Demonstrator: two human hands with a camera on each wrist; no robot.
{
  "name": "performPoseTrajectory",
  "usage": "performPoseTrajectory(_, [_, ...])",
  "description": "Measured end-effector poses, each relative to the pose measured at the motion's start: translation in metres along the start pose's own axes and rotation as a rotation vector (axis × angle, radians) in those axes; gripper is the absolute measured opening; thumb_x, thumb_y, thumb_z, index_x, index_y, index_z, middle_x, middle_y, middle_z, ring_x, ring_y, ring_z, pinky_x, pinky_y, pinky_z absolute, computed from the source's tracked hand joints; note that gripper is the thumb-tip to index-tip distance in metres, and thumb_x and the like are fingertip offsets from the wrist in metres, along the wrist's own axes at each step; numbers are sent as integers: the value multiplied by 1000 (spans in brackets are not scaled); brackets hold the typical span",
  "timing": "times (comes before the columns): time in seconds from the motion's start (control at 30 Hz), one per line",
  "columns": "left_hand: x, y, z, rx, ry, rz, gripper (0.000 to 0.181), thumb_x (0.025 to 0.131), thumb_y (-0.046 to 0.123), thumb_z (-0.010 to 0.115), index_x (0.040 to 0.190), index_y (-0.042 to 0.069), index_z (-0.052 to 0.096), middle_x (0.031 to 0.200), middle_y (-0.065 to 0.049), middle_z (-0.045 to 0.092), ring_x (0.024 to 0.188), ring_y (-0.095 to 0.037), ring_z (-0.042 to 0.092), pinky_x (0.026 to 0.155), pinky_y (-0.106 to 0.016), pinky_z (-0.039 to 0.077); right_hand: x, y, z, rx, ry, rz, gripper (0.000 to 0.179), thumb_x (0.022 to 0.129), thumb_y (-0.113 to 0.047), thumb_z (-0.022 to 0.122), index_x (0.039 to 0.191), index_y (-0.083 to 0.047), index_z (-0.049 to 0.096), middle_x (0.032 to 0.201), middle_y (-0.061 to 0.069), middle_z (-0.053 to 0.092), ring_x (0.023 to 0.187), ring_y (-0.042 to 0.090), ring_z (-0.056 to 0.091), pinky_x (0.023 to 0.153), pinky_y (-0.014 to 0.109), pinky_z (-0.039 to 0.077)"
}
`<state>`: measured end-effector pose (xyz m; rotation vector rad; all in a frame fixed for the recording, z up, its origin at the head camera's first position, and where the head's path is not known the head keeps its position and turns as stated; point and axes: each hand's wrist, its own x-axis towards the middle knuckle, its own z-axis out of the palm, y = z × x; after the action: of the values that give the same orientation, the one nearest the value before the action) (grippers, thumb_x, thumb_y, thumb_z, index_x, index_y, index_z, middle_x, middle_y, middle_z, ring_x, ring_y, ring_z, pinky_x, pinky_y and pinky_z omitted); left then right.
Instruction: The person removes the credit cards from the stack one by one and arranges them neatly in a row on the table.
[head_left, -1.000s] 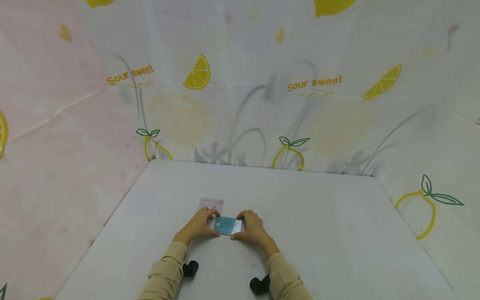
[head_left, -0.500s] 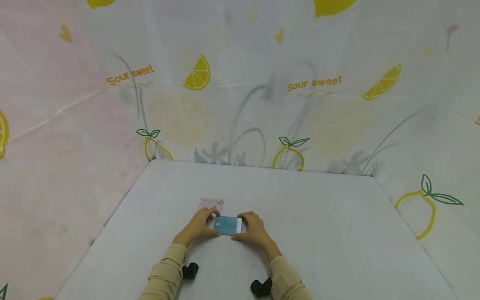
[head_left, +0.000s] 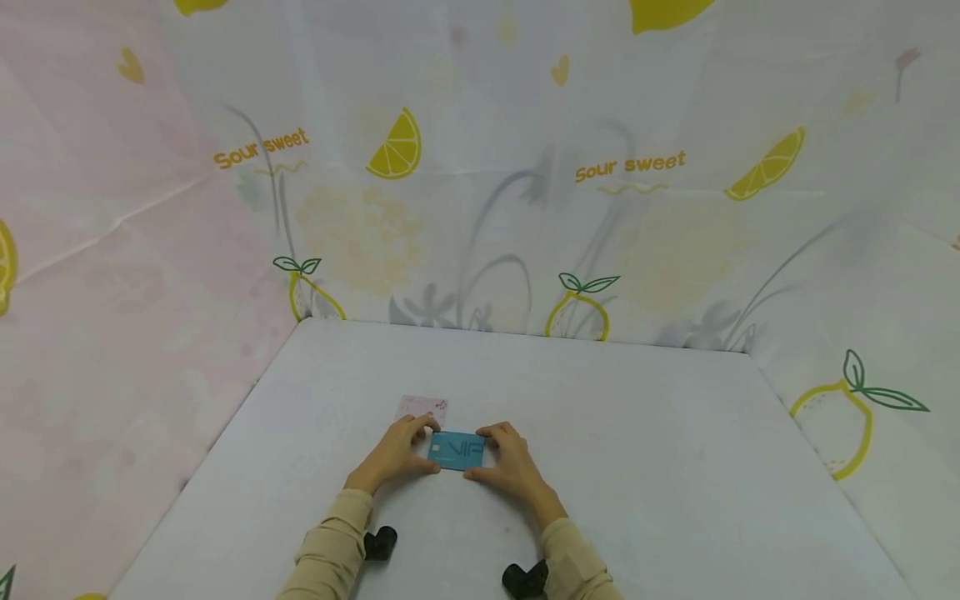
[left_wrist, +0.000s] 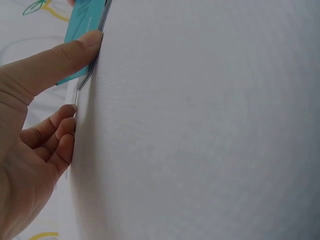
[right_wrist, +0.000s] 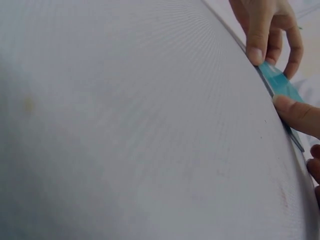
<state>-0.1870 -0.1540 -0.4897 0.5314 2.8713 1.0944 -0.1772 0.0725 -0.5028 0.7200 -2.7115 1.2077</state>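
Note:
A teal card [head_left: 456,451] with a chip and large "VIP" letters lies face up between both hands, low over the white table. My left hand [head_left: 393,454] grips its left end, thumb on the near edge and curled fingers at the far edge. At the right end my right hand [head_left: 512,460] holds it the same way. In the left wrist view, layered dark edges show under the teal card [left_wrist: 84,22], like cards stacked together. Behind the left fingers lies a pale pink card [head_left: 422,406], its near side partly hidden by the hand.
The white table [head_left: 675,467] stretches out around the hands. Printed cloth walls [head_left: 480,208] with lemons stand at the back and sides. Black wrist-worn pieces [head_left: 381,543] stick out inward beside the beige sleeves.
The pale patch at the teal card's right end has gone, and its "VIP" letters now show clearly. My right hand has shifted slightly right; the left has hardly moved.

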Motion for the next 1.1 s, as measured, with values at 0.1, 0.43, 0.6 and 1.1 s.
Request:
performPoseTrajectory(0.1, [1,0,0,0,-1,2,51,61,14,88,104,14,60,92,-6,54,87,-23,53,77,-44,47,1,0,-1,-4,2,-5,59,68,-28,85,112,1,60,107,11,56,93,25,55,82,43,40])
performPoseTrajectory(0.43, [0,0,1,8,8,19,51,61,15,88,103,14,59,92,-5,55,86,-21,53,77,-43,47,1,2,0,-13,-9,-12,60,67,-28,85,113,0,59,109,11,56,93,24,56,83,45,40])
performPoseTrajectory(0.6, [-1,-1,1,15,7,36,51,62,16,88,105,12,61,91,-6,55,85,-21,53,76,-42,47,0,3,-1,-7,-19,-16,60,67,-28,85,114,-2,58,112,10,56,94,22,54,80,41,39])
performPoseTrajectory(1.1, [-1,-2,-4,10,-43,40,59,59,20,89,110,8,62,93,-6,56,87,-21,52,77,-41,46,2,8,-4,64,-11,-90,54,68,-26,85,111,-1,63,110,9,56,94,23,55,83,37,47])
